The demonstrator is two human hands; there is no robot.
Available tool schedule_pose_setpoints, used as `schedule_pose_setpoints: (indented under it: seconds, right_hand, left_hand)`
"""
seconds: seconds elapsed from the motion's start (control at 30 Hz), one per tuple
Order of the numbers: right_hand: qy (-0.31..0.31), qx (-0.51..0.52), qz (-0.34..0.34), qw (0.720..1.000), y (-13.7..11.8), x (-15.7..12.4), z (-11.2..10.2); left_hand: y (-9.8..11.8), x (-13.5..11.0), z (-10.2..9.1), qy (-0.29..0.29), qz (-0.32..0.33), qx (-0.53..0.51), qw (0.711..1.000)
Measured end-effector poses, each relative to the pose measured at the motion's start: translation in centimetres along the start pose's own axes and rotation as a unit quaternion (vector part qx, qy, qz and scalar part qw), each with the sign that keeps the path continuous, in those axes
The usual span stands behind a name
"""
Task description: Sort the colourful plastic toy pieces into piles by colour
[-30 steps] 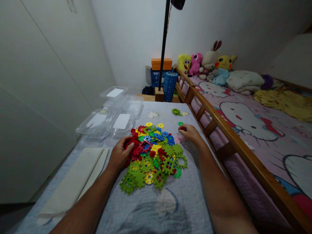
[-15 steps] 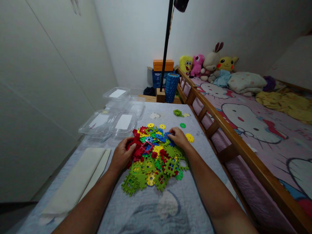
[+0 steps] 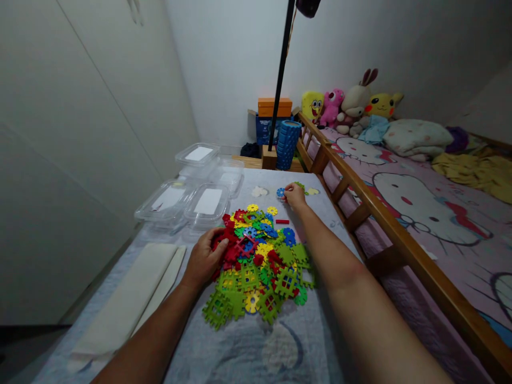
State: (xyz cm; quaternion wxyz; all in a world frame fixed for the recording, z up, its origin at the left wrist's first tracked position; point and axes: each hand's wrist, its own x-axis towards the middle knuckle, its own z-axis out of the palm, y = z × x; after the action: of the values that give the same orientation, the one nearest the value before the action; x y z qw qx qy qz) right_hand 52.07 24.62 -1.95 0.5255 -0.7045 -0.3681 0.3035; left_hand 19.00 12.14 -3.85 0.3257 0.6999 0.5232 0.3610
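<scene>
Desk: we look across a desk (image 3: 224, 354) under a pale blue patterned cover, from the bottom of the frame up to its middle.
Folded cloth: we see a cream folded cloth (image 3: 120, 298) lying flat at lower left.
Green squares: lattice-like green squares (image 3: 218, 309) form the near edge of the heap, just below the frame's centre.
Heap: we find the heap of pieces (image 3: 263, 250) at the centre, red, yellow, blue and green overlapping.
Left hand: our left hand (image 3: 207, 257) is half open, curved against the red pieces (image 3: 230, 240) on the heap's left side; we cannot tell whether it grips any.
Red strip: a red strip (image 3: 282, 221) lies just beyond the heap, right of centre.
Clear containers: we count several clear containers (image 3: 208, 201), some stacked, left of centre.
Right hand: our right hand (image 3: 295, 197) reaches past the heap, thumb and fingertips nearly closed on a blue disc (image 3: 280, 192).
Green cluster: green pieces (image 3: 300, 185) show just behind that hand, partly hidden.
Bed: we see a wooden rail (image 3: 384, 253) at right, and plush toys (image 3: 352, 104) at upper right.
</scene>
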Motion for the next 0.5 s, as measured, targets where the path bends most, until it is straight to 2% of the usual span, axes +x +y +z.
schedule_pose_setpoints:
  seconds: [0.27,0.4,0.5]
  right_hand:
    - [0.011,-0.018,0.034,0.999,0.1,2.8,3.3]
    - [0.002,-0.034,0.041,0.999,0.3,3.0,3.5]
    - [-0.001,-0.049,0.04,0.998,0.4,2.4,2.9]
  left_hand:
    - [0.0,0.0,0.0,0.005,-0.009,-0.01,1.0]
    - [0.1,0.0,0.1,0.007,-0.009,-0.013,1.0]
    - [0.2,-0.1,0.0,0.013,-0.006,-0.016,1.0]
